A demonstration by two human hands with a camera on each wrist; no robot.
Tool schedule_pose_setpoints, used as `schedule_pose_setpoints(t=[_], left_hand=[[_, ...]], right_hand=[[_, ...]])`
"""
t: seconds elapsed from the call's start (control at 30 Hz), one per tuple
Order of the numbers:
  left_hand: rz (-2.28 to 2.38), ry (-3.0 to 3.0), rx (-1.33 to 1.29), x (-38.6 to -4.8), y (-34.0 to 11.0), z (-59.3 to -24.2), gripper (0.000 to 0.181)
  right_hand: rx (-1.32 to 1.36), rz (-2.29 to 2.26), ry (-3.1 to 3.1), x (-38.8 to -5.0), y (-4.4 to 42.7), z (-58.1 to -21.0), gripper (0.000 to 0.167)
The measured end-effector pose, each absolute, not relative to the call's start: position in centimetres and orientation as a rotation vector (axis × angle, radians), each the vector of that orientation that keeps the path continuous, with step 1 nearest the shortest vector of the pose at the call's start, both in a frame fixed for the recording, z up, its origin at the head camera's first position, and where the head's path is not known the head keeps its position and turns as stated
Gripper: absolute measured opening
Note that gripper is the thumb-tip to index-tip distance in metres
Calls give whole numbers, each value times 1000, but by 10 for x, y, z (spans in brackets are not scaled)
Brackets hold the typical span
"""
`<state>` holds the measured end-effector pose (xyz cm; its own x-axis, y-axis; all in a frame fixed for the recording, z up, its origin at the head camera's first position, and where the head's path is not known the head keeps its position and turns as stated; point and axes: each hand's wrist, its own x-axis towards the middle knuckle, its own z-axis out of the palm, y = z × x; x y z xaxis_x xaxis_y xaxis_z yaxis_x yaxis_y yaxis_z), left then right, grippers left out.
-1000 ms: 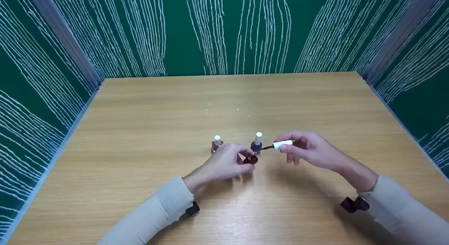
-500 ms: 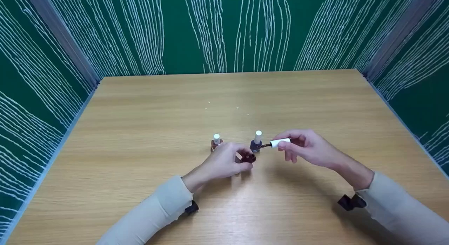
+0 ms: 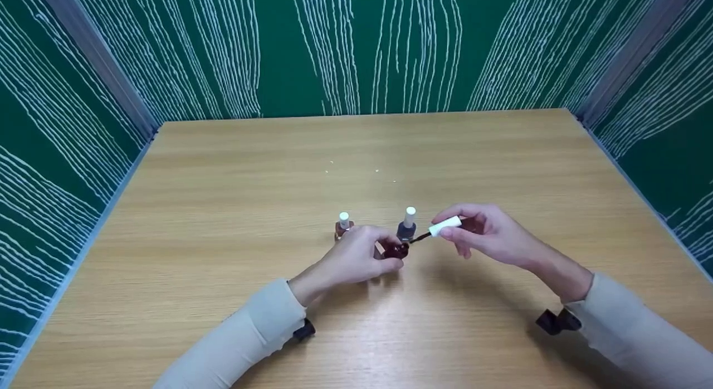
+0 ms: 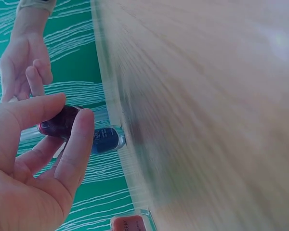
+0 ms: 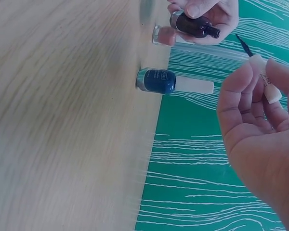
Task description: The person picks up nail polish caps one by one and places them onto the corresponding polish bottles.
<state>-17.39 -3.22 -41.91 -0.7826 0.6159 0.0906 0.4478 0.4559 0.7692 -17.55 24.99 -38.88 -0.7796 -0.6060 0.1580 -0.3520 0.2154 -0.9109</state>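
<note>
In the head view my left hand (image 3: 356, 255) holds a dark red nail polish bottle (image 3: 396, 251) between fingers and thumb, above the table. Its uncapped neck shows in the right wrist view, where the bottle (image 5: 195, 25) lies tilted. Across from it, my right hand (image 3: 484, 233) pinches the white brush cap (image 3: 445, 226). The dark brush (image 5: 243, 45) points down toward the bottle's neck and looks just outside it. A blue nail polish bottle (image 3: 406, 228) with a white cap stands behind the gap between my hands. A pinkish-brown nail polish bottle (image 3: 343, 227) stands beyond my left hand, partly hidden by it.
The wooden table (image 3: 250, 194) carries a few tiny white specks toward its middle. Green walls (image 3: 289, 54) with white wavy lines enclose the back and both sides. Small dark devices (image 3: 558, 321) sit at both wrists.
The brush cap has shifted slightly left and tipped, so the brush now slants down closer to the dark red bottle's neck. My left hand has stayed nearly in place.
</note>
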Motion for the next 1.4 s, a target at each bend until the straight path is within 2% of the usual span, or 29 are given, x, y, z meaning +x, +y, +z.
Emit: schedule_pose_setpoints(t=[1.4], left_hand=[[1245,2478,932,-171,-30,-416,21]], right_hand=[[-984,-1510,2296,-179,236,-394,20]])
